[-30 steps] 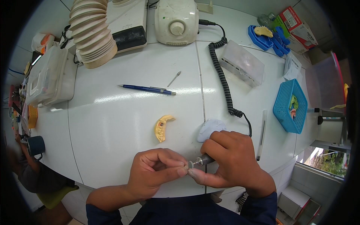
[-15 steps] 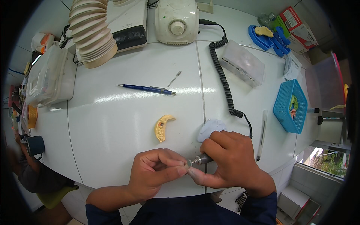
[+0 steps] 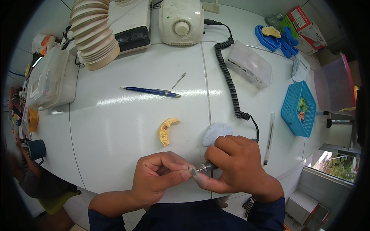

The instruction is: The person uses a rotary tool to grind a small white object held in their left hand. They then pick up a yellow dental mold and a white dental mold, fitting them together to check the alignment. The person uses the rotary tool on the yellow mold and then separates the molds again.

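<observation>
My right hand (image 3: 239, 163) is wrapped round a dark rotary handpiece (image 3: 208, 166), whose tip carries a small greenish grinding disc (image 3: 194, 172). Thumb and forefinger of my left hand (image 3: 160, 175) are pinched beside that disc; the tiny piece between them is mostly hidden by the fingertips. A yellow dental cast (image 3: 165, 133), curved with teeth and one dark spot, lies on the table beyond my hands. Partly behind my right knuckles is a pale bluish-white plaster piece (image 3: 216, 133).
A coiled black cord (image 3: 228, 77) runs from the cream control unit (image 3: 182, 23) toward my right hand. Farther back lie a blue mechanical pencil (image 3: 150, 91) and a loose bur (image 3: 179, 80). A ribbed suction hose (image 3: 94, 34) hangs at left; a blue basket (image 3: 287, 104) and a pen (image 3: 269, 138) are at right.
The handpiece and disc have shifted slightly left, and the disc is now turned and closer against my left fingertips. My left hand has hardly moved.
</observation>
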The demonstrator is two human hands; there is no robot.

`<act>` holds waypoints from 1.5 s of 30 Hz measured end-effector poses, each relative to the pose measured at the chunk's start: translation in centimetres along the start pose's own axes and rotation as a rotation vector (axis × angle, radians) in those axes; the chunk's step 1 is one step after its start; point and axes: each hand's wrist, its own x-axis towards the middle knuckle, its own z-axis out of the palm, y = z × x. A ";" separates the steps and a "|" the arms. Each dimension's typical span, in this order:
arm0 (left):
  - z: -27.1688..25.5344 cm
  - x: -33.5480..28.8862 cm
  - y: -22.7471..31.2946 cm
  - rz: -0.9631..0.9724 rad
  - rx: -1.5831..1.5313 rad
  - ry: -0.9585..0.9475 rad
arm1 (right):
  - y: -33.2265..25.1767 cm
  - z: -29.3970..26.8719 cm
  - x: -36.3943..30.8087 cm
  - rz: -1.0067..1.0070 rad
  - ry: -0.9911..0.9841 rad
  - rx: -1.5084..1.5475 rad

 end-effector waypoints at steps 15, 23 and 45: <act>-0.4 -0.1 0.0 0.074 0.049 -0.136 | 0.2 -0.4 0.1 -0.091 0.053 -0.043; -0.4 -0.1 0.0 0.066 0.065 -0.139 | 0.3 -0.3 0.0 -0.102 0.049 -0.052; -0.3 0.0 0.0 0.038 0.038 -0.125 | 0.1 -0.2 -0.1 -0.088 0.062 -0.073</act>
